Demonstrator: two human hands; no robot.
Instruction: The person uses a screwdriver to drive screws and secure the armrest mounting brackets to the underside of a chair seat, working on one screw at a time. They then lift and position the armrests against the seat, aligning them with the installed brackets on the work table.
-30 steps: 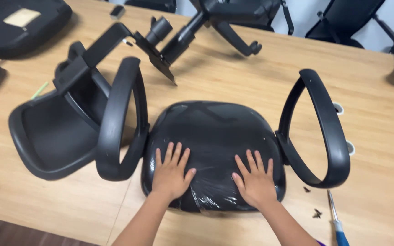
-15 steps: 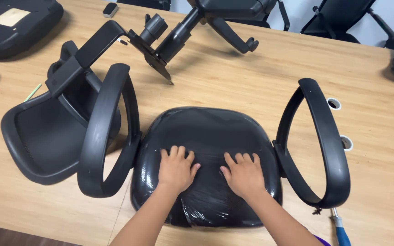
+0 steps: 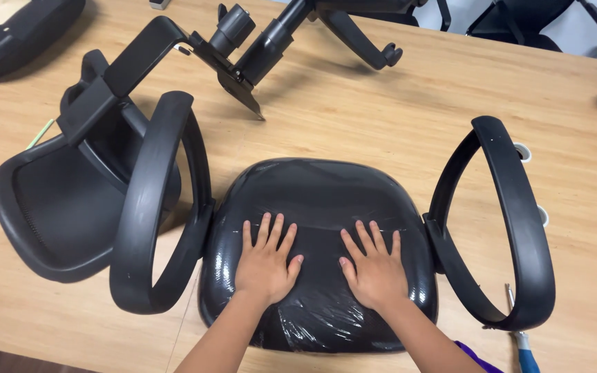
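A: Panel, head view. How are the fingers set?

B: Left hand [image 3: 265, 261]: palm down, fingers [image 3: 265, 230] straight and fanned slightly apart, thumb out to the side. Right hand [image 3: 374, 266]: the same pose, mirrored, fingers [image 3: 367, 238] extended and a little spread. Neither hand curls around or grips anything; both lie flat and open.

A: What do they touch?

B: Both press on the seat cushion [image 3: 316, 200], on the half nearer the person, side by side with a narrow gap between the thumbs.

A: Describe the cushion.

B: Black, rounded, slightly domed. It is covered in clear plastic film [image 3: 312, 324], which wrinkles and glints most along the near edge. It lies on the wooden table [image 3: 354, 110], roughly centred in front of the person.

A: And what flanks it?

B: A black loop-shaped left armrest [image 3: 150, 207] and a matching right armrest [image 3: 513, 221], each meeting the cushion at its side edge. Whether they are fastened cannot be told.

A: Further items?

B: Left of the cushion, a black mesh backrest [image 3: 50, 207] lying flat, partly beneath the left armrest. Beyond it, a seat mechanism with gas cylinder [image 3: 243, 48] lies on its side. At the lower right, a blue-handled tool [image 3: 523, 342] rests just beside the right armrest.
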